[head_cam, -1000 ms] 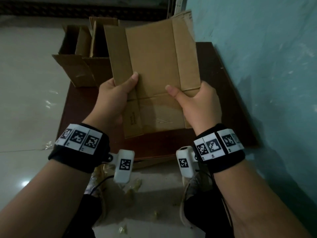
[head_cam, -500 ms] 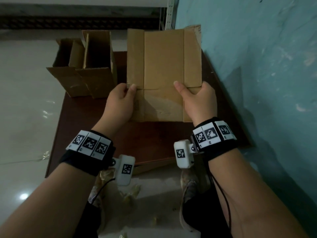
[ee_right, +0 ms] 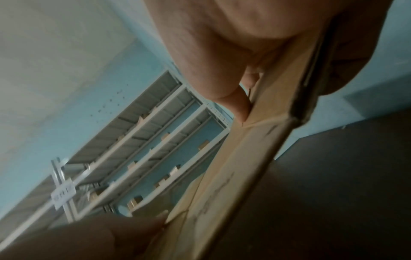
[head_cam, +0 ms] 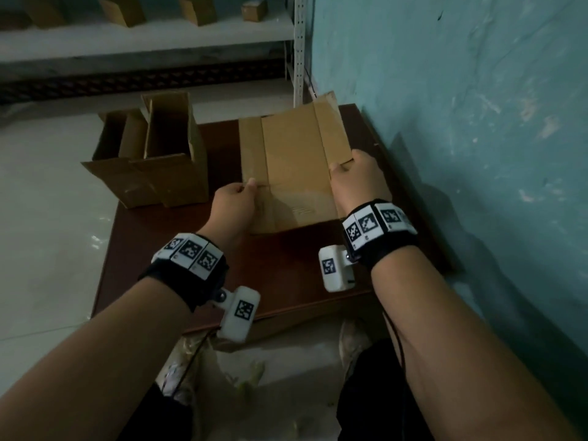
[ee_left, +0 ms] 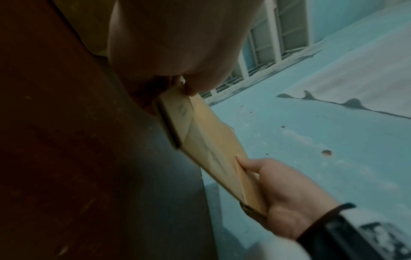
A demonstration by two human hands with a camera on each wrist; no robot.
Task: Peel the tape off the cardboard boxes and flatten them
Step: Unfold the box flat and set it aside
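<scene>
Pinching flattened box (head_cam: 296,160) side edges, left hand (head_cam: 234,206), right hand (head_cam: 356,183), over table (head_cam: 178,249).

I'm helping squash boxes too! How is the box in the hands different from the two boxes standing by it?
The flattened box is pressed thin like a sheet; the two open boxes still stand hollow. The flattened box is held at its sides by the left hand and right hand; nobody touches the open boxes, which sit on the brown table. All are plain brown cardboard.
</scene>
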